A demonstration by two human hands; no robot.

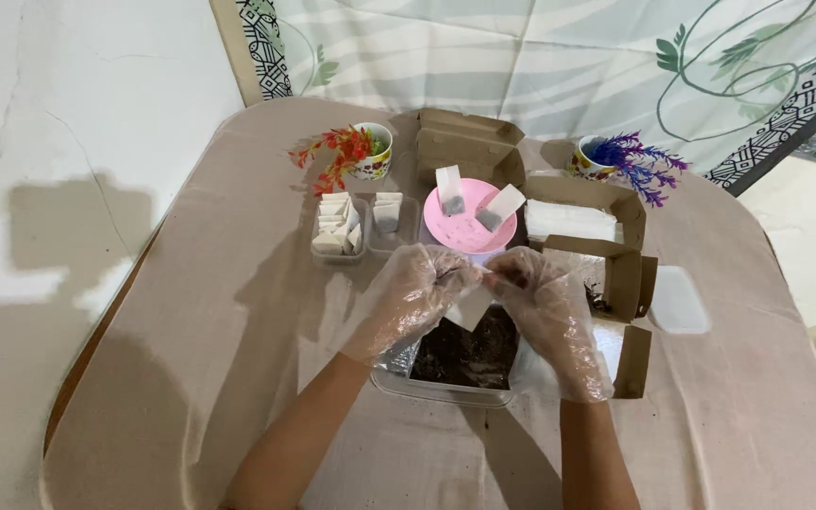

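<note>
Sachet (pixel 470 307), probably a tea bag, pinched by both gloved hands, left (pixel 415 295) and right (pixel 548 307), above dark-filled tub (pixel 446 389).

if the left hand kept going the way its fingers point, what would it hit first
The left hand points right and slightly away, at the right hand. Both already pinch the small white bag between them, so it would press into that bag, then the right hand's fingers.
</note>
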